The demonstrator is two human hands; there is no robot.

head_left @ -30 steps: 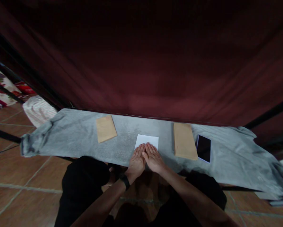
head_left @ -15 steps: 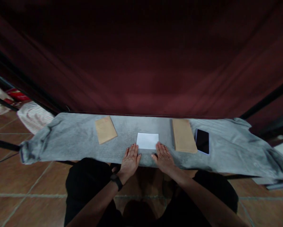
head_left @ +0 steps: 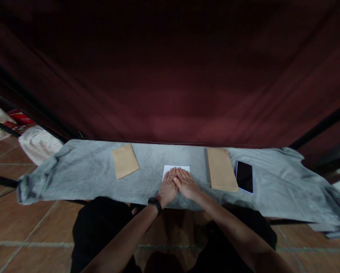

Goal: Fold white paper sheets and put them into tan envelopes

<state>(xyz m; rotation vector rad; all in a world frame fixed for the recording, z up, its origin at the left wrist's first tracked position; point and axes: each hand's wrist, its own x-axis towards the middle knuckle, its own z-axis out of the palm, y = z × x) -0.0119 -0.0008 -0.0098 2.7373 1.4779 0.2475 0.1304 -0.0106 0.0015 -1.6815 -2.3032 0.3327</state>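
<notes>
A small white sheet of paper [head_left: 167,168] lies on the grey cloth, mostly covered by my hands. My left hand [head_left: 169,186] rests flat on it, fingers stretched out and pointing away from me. Beside it, my right hand [head_left: 186,184] is laid flat too, its thumb reaching across onto the left hand. Both hands meet at the middle of the paper, and only its far edge and corners show. Nothing is gripped in either hand.
A brown envelope [head_left: 126,160] lies to the left. On the right is a thick stack of brown envelopes [head_left: 221,170], with a dark-screened phone [head_left: 244,176] next to it. The grey cloth [head_left: 84,170] covers a narrow bench in front of a dark red curtain [head_left: 170,94].
My hands have slid inward from the near corners of the white paper and now lie together over its middle. The view has shifted slightly.
</notes>
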